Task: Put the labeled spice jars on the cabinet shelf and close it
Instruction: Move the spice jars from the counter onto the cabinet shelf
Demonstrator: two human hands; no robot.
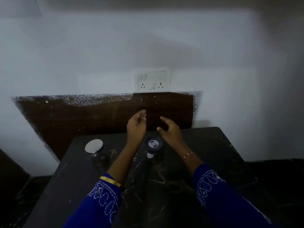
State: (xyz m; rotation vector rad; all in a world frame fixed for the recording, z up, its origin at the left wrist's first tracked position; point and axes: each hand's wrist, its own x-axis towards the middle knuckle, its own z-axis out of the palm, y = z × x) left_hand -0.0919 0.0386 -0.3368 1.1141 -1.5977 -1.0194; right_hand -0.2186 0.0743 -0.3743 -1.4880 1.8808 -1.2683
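Two jars stand on a black marble-patterned table [213,162]. A clear glass jar with a shiny silver lid [94,146] is at the left. A jar with a dark lid bearing a round label [153,143] is in the middle, its white body showing below. My left hand [136,125] and my right hand [171,131] hover above and just beyond the dark-lidded jar, palms facing each other, fingers relaxed, holding nothing. No cabinet or shelf shows in this view.
A white wall rises behind the table, with a brown panel [82,119] along its lower part and a white switch-and-socket plate [153,81] above it. Dark floor lies on both sides of the table. The scene is dim.
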